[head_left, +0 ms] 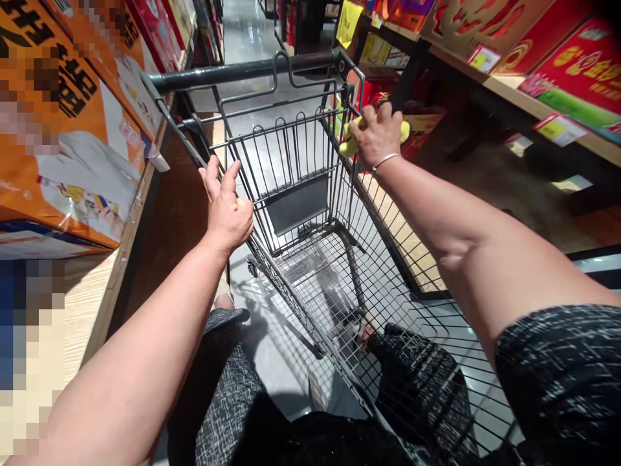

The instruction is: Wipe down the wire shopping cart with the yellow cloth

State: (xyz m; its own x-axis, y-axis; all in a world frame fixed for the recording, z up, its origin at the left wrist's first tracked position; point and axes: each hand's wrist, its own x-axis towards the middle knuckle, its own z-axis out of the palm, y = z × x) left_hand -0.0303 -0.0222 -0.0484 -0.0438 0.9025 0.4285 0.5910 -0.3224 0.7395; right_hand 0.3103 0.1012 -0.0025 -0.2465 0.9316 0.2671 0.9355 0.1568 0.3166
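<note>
A black wire shopping cart (297, 206) stands right in front of me, with its handlebar (208, 79) at the far end. My right hand (381, 136) is closed over a yellow-green cloth (350, 146), pressing it against the cart's right upper rim near the handlebar. A thin bracelet (385, 160) circles that wrist. On the opposite side, my left hand (227, 206) is at the cart's left upper rail, with a couple of fingers stretched out and apart. Its palm side is partly hidden, so firm contact with the rail cannot be made out.
Large orange boxes (72, 162) stand on a wooden shelf (104, 285) close at left. To the right, a shelf (509, 90) carries red gift boxes (577, 71) and price tags (561, 128). Beyond the handlebar runs a grey-floored aisle (247, 32). My legs are against the cart's near end.
</note>
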